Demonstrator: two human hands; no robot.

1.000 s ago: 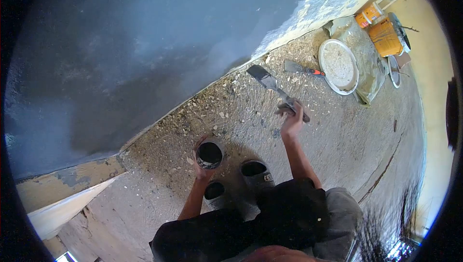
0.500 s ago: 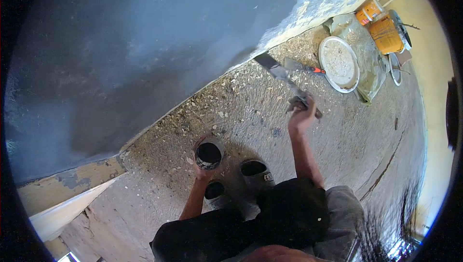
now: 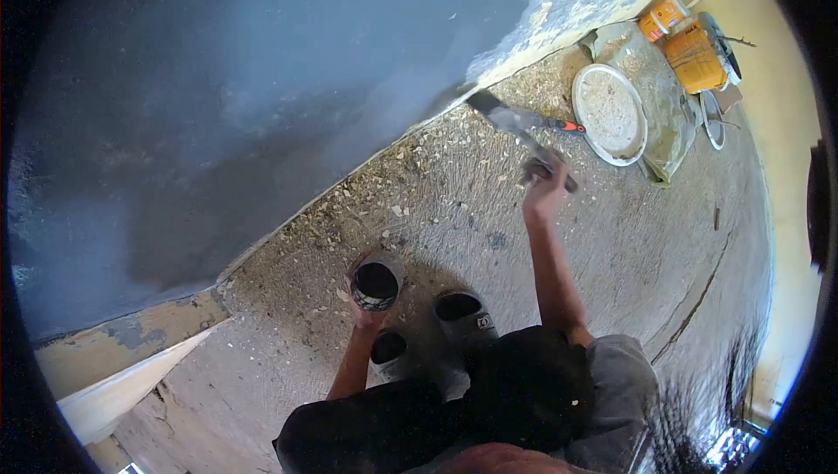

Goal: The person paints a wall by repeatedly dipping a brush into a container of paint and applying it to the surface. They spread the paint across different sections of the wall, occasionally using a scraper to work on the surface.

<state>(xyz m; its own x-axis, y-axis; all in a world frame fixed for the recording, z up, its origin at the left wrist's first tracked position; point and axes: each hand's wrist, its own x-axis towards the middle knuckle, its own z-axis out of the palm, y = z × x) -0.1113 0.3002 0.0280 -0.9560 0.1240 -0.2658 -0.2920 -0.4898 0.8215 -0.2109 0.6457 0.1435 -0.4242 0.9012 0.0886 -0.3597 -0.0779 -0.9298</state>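
Observation:
A paintbrush (image 3: 515,125) with dark bristles is gripped by its handle in my right hand (image 3: 545,195). Its tip meets the base of the wall (image 3: 288,81), where the dark grey coat ends beside a flaking pale patch. Closed round a cup (image 3: 375,303) with dark contents, my left hand (image 3: 365,317) is above the floor near my shoes. Beyond the brush, a putty knife (image 3: 567,126) with an orange and black handle lies on the floor, its blade partly hidden by the brush, its handle end at a round white lid (image 3: 611,116).
Paint flakes litter the rough floor (image 3: 445,212) along the wall. A crumpled plastic sheet (image 3: 672,116) lies beyond the lid. Orange buckets (image 3: 694,59) stand in the far corner. My two shoes (image 3: 463,321) are below, by the cup.
My right hand and the brush have shifted slightly, with the bristles still at the wall's lower edge. The cup stays in my left hand, nearly in place.

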